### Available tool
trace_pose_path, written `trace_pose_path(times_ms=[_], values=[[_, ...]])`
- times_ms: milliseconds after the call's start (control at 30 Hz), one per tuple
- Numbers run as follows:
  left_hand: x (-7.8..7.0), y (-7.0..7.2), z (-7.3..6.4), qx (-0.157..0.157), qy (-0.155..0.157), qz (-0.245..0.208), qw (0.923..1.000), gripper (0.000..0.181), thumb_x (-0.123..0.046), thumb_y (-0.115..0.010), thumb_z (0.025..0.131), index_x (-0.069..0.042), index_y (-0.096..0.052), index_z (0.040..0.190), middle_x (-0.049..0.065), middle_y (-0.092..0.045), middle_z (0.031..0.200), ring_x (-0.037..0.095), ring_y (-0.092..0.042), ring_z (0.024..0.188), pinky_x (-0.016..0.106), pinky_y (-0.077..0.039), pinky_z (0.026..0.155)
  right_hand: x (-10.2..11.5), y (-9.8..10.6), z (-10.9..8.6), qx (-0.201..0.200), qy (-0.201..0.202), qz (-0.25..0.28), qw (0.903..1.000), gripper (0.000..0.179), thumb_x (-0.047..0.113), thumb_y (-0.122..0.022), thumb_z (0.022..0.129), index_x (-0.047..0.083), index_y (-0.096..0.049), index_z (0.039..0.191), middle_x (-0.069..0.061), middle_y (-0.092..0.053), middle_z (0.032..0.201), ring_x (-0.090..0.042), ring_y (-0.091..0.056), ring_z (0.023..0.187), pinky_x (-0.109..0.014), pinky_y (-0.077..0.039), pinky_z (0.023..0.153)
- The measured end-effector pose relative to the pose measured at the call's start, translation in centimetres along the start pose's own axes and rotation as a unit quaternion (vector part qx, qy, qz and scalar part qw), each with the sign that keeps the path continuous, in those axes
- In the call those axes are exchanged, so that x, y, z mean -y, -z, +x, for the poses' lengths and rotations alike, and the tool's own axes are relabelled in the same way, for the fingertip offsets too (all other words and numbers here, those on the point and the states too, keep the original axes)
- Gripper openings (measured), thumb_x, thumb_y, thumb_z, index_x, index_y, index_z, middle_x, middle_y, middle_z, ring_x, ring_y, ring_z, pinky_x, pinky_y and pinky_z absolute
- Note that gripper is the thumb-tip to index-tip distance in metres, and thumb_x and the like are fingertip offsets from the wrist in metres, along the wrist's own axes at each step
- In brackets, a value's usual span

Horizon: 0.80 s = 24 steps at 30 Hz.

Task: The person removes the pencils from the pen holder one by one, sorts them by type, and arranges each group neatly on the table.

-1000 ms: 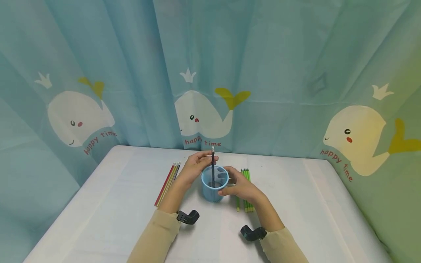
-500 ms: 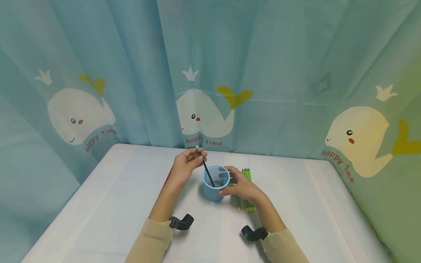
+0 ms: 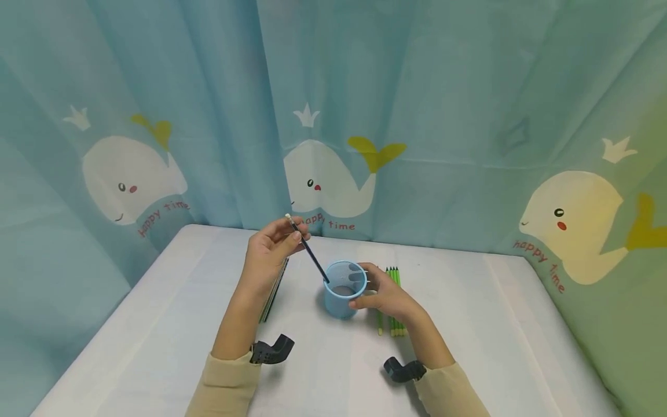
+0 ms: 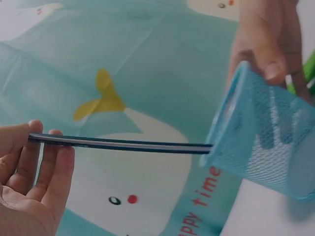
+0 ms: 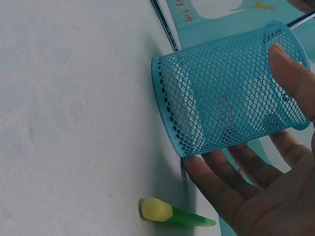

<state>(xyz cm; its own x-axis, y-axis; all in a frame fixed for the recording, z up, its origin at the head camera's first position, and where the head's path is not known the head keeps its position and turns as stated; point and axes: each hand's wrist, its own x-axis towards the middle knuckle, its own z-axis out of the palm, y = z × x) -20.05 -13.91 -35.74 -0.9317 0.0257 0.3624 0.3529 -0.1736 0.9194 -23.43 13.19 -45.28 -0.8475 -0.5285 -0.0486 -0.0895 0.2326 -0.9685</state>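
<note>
My left hand (image 3: 267, 250) pinches a dark striped pencil (image 3: 311, 255) near its white eraser end, between thumb and fingers. The pencil slants down to the right, its lower end at the left rim of a light blue mesh pen cup (image 3: 337, 306). In the left wrist view the pencil (image 4: 123, 145) spans from my fingertips to the rim of the cup (image 4: 266, 132). With thumb in front and fingers behind, my right hand (image 3: 384, 294) grips the cup's right side. The cup (image 5: 221, 93) stands upright on the table.
Several green pencils (image 3: 394, 301) lie right of the cup, partly behind my right hand. Left of it lie dark pencils (image 3: 274, 295), partly hidden by my left forearm. A whale-print curtain (image 3: 448, 116) hangs behind the white table (image 3: 469, 324).
My left hand has moved left and slightly up with the pencil. The pencil went from upright inside the cup to slanted, its lower end now at the rim. My right hand stays on the cup.
</note>
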Motion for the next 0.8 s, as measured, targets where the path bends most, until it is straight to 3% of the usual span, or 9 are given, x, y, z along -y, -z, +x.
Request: trace_pose_path(times_ms=[167,433,633,800], values=[[-0.5,0.6,0.3,-0.013,-0.014,-0.008,0.9998,0.034,-0.008,-0.061,0.099,0.008,-0.056,0.128,0.009,-0.070,0.113,0.022,-0.069,0.104,0.033,-0.059,0.091,-0.1,0.3,-0.1,-0.006,-0.004,0.000,1.0000,0.078,0.011,-0.085,0.076,0.014,-0.045,0.144,-0.012,-0.052,0.142,-0.039,-0.050,0.130,-0.057,-0.043,0.106],[0.0,1.9,0.5,-0.043,0.029,0.066,0.9965,0.040,-0.018,-0.065,0.098,0.000,-0.058,0.133,0.010,-0.070,0.118,0.014,-0.068,0.098,0.025,-0.059,0.083,0.0,0.4,-0.2,-0.008,-0.009,0.001,0.9999,0.078,0.011,-0.085,0.076,0.013,-0.046,0.144,-0.011,-0.052,0.143,-0.039,-0.050,0.131,-0.058,-0.042,0.107],[1.8,3.3,0.8,-0.029,0.093,0.142,0.9850,0.038,-0.022,-0.066,0.098,-0.004,-0.059,0.131,0.015,-0.067,0.120,0.016,-0.068,0.097,0.028,-0.061,0.080,0.2,0.1,-0.1,0.001,0.000,0.004,1.0000,0.077,0.011,-0.085,0.076,0.012,-0.046,0.143,-0.013,-0.053,0.141,-0.038,-0.051,0.129,-0.056,-0.043,0.105],[3.6,4.4,0.8,-0.008,0.124,0.203,0.9714,0.039,-0.018,-0.065,0.098,-0.002,-0.059,0.134,0.017,-0.062,0.118,0.021,-0.069,0.094,0.029,-0.061,0.079,0.3,-0.1,0.0,0.005,0.002,0.008,1.0000,0.077,0.010,-0.085,0.076,0.013,-0.046,0.143,-0.013,-0.053,0.141,-0.038,-0.050,0.130,-0.055,-0.043,0.105]])
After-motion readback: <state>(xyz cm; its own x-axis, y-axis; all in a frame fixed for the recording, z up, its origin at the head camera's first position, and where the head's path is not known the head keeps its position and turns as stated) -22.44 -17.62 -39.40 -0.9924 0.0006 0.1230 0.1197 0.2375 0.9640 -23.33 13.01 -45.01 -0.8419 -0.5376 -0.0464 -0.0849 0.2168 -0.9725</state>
